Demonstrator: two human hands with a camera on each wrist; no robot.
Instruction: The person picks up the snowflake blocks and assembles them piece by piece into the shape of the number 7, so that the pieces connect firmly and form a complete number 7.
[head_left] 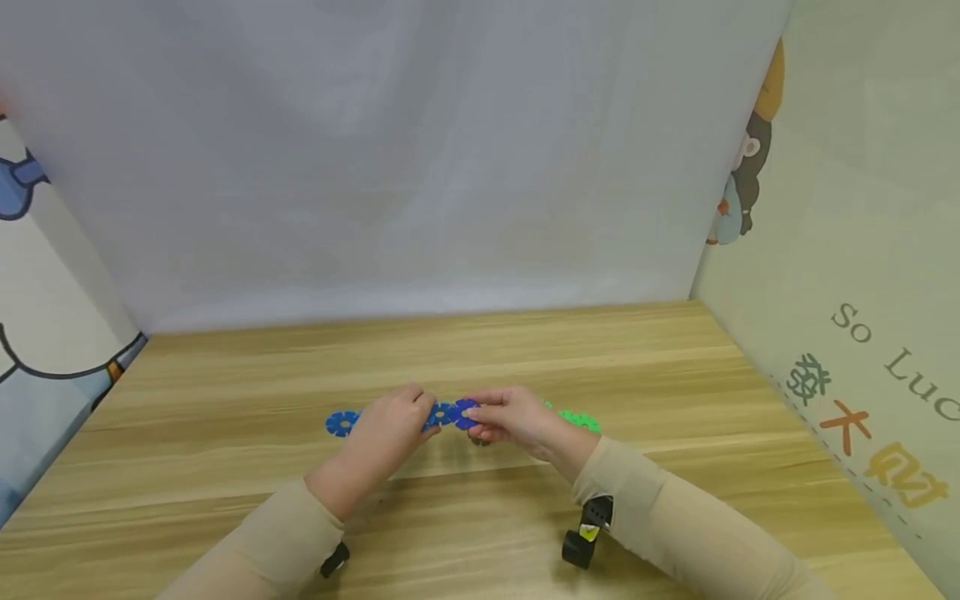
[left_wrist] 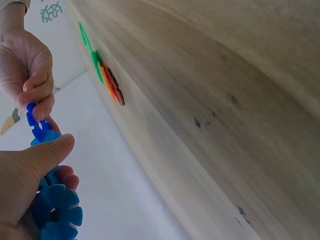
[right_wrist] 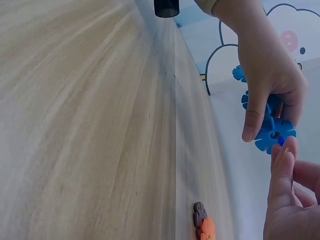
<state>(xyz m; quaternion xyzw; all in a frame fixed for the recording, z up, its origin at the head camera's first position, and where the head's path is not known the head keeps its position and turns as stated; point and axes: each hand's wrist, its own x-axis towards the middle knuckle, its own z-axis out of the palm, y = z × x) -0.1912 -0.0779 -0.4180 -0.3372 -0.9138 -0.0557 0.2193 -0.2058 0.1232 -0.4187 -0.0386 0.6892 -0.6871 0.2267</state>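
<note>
Chain [head_left: 437, 419] of blue discs is up over the table [head_left: 450, 533], its long axis running left to right across the head view, close to parallel with the table's far edge! Left hand [head_left: 392, 421] has it firmly, thumb and fingers curled round the middle, one round disc poking out on the far left, face toward the head camera. And at the other end, pointing right, comes the dark blue disc [head_left: 459, 421], pinched between thumb and fingers of the right hand [head_left: 517, 417]. They're touching, these two, right at the rim; whether the slots are locked, I can't tell. From the right wrist the chain slants down from upper left to lower right, and from the left wrist it climbs toward the right hand. Down on the table, over to the right, lie green discs [head_left: 580, 421], with an orange disc [right_wrist: 208, 228] and a brown disc [right_wrist: 199, 214] overlapping near them. Now the writing: the right wall [head_left: 847, 192] carries "So Luc" in grey, cut off at the picture's edge, and below it three big characters, 發大财, in green, orange-red and yellow! The black device [head_left: 578, 548] on the right wrist shows a yellow mark, too small to read.
</note>
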